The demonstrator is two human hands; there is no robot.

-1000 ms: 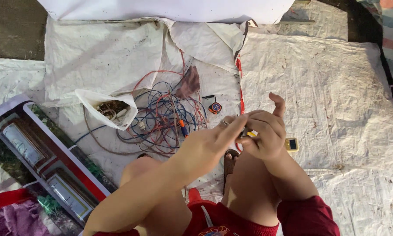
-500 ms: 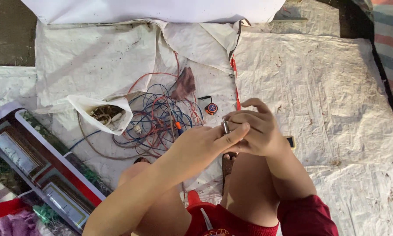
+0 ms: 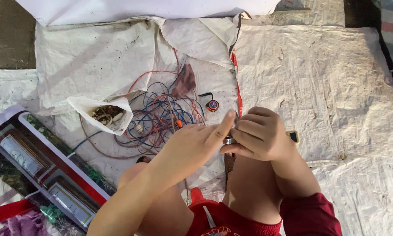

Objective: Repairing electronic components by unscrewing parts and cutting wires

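Since the earlier frames the right hand has curled shut, its thumb no longer sticking up, and the left hand has slid in so its forefinger lies straight across the right knuckles; the view has also drifted a little, so the cloth sits higher.

Both hands meet just above the knees, at about 6 o'clock from the tangle of red and blue insulated wires. The right hand is closed tight around a small silvery metal part, of which only a rounded, shiny end shows between the fingers; the rest is hidden, so its full shape cannot be told. The left hand is half open, thumb below and forefinger above, pinching at that same part, seemingly to steady or turn it while the right fist holds it fast. A dark strap-like strip hangs down from the hands between the legs.

The wires are spread loose on the worn white woven sacking laid on the ground, apparently kept within reach. At their 9 o'clock, a crumpled white plastic bag lies open with brownish bits inside. At 3 o'clock of the wires sits a small round red and black gadget. A small yellow-edged rectangular object peeks out at 3 o'clock of the right hand.
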